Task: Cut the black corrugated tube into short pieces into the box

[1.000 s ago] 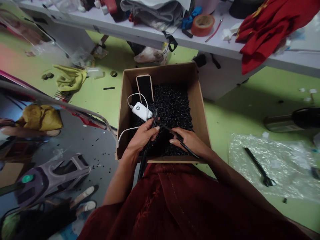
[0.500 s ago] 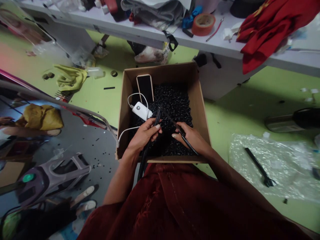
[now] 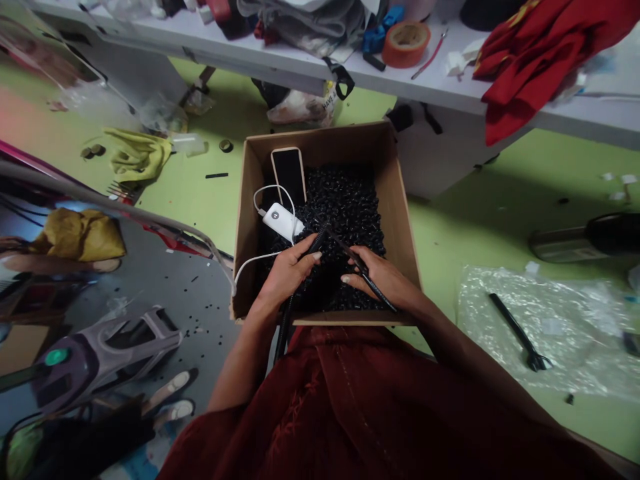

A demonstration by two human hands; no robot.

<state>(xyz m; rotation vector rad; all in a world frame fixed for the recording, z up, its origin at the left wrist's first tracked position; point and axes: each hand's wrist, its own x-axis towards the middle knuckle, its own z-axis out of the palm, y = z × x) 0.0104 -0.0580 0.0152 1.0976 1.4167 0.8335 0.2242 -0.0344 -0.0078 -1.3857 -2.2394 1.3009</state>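
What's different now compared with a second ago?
In the left hand, the ribbed black tube has tipped to the right, its top end swinging away from the white device. Neither hand let go: the right hand keeps its slim black item. The phone and white device stay in the cardboard box.

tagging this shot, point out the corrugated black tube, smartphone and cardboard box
Corrugated black tube (image 3: 321, 235), head view, upper ribbed end
Smartphone (image 3: 289, 172), head view, dark screen
Cardboard box (image 3: 398, 227), head view, inner right wall

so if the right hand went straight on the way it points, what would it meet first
Probably the upper end of the black tube in the left hand, though depth is unclear.
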